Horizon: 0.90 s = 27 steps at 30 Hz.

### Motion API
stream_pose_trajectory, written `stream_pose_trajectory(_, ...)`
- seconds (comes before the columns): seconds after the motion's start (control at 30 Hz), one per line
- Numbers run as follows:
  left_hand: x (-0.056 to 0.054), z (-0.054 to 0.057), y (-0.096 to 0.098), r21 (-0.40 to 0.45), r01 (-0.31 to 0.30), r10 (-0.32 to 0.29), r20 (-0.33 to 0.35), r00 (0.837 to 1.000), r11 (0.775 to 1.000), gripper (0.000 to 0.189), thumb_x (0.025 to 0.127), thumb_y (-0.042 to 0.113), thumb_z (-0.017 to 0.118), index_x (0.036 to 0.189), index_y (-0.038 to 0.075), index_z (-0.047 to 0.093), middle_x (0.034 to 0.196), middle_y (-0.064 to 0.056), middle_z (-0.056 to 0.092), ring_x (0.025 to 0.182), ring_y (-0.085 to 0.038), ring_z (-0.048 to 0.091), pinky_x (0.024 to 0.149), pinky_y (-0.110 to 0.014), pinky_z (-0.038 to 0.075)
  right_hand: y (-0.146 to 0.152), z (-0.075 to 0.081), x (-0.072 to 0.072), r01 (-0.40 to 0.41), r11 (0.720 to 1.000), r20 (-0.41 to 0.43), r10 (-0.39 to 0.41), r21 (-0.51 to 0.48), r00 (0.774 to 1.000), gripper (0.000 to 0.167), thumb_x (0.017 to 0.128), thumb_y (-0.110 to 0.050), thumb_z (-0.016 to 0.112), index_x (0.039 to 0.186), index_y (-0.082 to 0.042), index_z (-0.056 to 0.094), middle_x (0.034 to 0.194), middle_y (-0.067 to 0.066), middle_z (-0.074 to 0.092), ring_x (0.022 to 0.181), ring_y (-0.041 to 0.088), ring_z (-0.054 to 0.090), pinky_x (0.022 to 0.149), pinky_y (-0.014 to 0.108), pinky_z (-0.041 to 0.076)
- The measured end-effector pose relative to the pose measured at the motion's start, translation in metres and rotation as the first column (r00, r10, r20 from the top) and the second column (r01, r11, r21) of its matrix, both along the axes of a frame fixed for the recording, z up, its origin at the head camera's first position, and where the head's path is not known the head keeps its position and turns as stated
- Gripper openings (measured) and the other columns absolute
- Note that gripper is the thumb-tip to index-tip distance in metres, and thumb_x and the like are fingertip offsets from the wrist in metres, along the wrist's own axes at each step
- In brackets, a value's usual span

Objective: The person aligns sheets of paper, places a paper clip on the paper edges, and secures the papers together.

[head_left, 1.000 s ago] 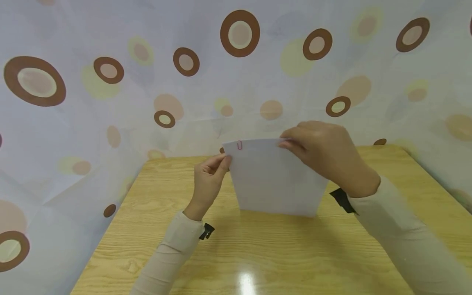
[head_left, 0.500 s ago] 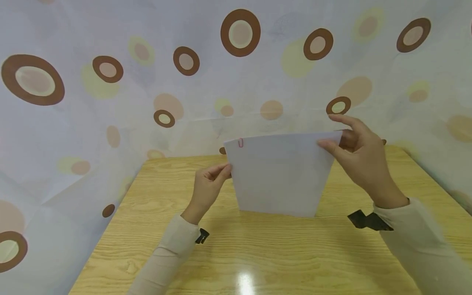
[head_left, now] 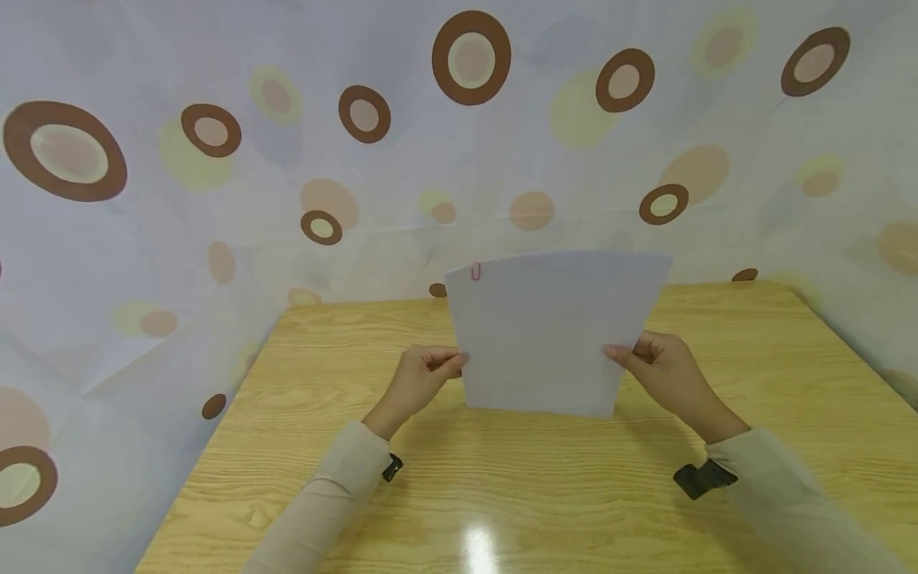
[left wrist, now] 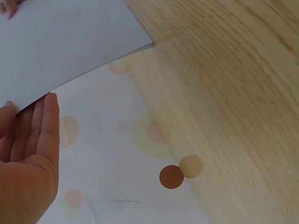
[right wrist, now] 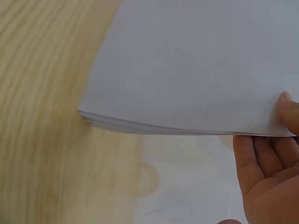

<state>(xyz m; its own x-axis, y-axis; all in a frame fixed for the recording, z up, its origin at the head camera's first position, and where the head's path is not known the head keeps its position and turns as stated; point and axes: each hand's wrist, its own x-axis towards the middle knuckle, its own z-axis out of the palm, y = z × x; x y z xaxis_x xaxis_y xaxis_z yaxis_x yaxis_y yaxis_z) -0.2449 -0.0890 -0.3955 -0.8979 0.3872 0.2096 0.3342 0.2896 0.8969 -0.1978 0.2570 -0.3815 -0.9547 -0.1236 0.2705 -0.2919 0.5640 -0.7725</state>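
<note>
A stack of white paper (head_left: 541, 327) stands upright with its lower edge at the wooden table, its top edge slightly bowed. Near the top left corner a pink paper clip (head_left: 476, 272) sits over the edge. My left hand (head_left: 423, 379) pinches the left side of the stack, thumb in front and fingers behind. On the opposite side my right hand (head_left: 663, 371) pinches the right edge at about the same height. The right wrist view shows several sheets (right wrist: 131, 127) layered at the corner. In the left wrist view the left fingers (left wrist: 46, 133) lie behind the paper.
The light wooden table (head_left: 323, 494) stretches around the hands. Behind it and at both sides hangs a pale cloth (head_left: 258, 48) with brown, yellow and peach circles. Black wrist straps (head_left: 705, 478) show at the sleeves.
My right hand has gone from the top edge past the top right corner and down to the right side. The left hand has slid lower along the left side.
</note>
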Motion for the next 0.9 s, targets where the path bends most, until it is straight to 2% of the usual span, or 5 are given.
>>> stream_pose_trajectory(0.07, -0.001, -0.004, -0.001, -0.054, 0.012, -0.010, 0.029, 1.000, 0.998, 0.026, 0.094, 0.019, 0.062, 0.109, -0.001, 0.071, 0.107, -0.016, 0.070, 0.091, -0.026, 0.069, 0.085, -0.035, 0.055, 0.002, -0.010, -0.001, -0.011, 0.999, 0.019, 0.011, 0.039, 1.000, 0.024, 0.095, -0.027, 0.061, 0.097, -0.006, 0.073, 0.090, 0.004, 0.073, 0.075, -0.005, 0.057, 0.069, 0.020, 0.048)
stream_pose_trajectory(0.3, -0.005, -0.019, 0.000, -0.125, 0.034, -0.025, 0.075, 0.997, 0.992, 0.023, 0.094, 0.018, 0.062, 0.098, -0.001, 0.073, 0.109, -0.016, 0.069, 0.091, -0.026, 0.070, 0.085, -0.037, 0.055, 0.004, -0.030, 0.000, -0.063, 0.980, 0.111, 0.043, 0.189, 0.993, 0.032, 0.094, -0.025, 0.062, 0.070, -0.005, 0.066, 0.059, -0.002, 0.055, 0.051, 0.004, 0.038, 0.050, 0.022, 0.037)
stream_pose_trajectory(0.5, -0.007, -0.028, 0.005, -0.220, 0.064, -0.046, 0.087, 0.995, 0.973, 0.044, 0.095, 0.024, 0.061, 0.064, -0.006, 0.052, 0.070, -0.012, 0.061, 0.082, -0.024, 0.067, 0.067, -0.024, 0.051, 0.005, -0.044, 0.000, -0.126, 0.961, 0.207, 0.075, 0.245, 0.975, 0.028, 0.095, -0.026, 0.061, 0.076, -0.007, 0.070, 0.064, -0.001, 0.062, 0.053, 0.009, 0.044, 0.050, 0.023, 0.038)
stream_pose_trajectory(0.67, -0.009, -0.029, 0.005, -0.258, 0.088, -0.068, 0.086, 0.994, 0.962, 0.047, 0.095, 0.025, 0.061, 0.056, 0.010, 0.039, 0.049, 0.004, 0.033, 0.046, -0.011, 0.033, 0.044, -0.020, 0.025, 0.004, -0.048, 0.000, -0.136, 0.959, 0.205, 0.085, 0.248, 0.975, 0.028, 0.094, -0.023, 0.062, 0.072, -0.006, 0.066, 0.055, -0.004, 0.050, 0.047, 0.006, 0.035, 0.043, 0.021, 0.032)
stream_pose_trajectory(0.9, -0.011, -0.028, 0.003, -0.377, 0.194, -0.162, 0.114, 0.980, 0.906, 0.034, 0.097, 0.019, 0.058, 0.072, -0.004, 0.063, 0.050, 0.001, 0.039, 0.043, -0.007, 0.028, 0.043, -0.020, 0.026, 0.003, -0.049, 0.001, -0.151, 0.947, 0.218, 0.090, 0.283, 0.972, 0.021, 0.093, -0.019, 0.063, 0.082, -0.001, 0.069, 0.069, -0.001, 0.063, 0.060, 0.011, 0.051, 0.054, 0.025, 0.044)
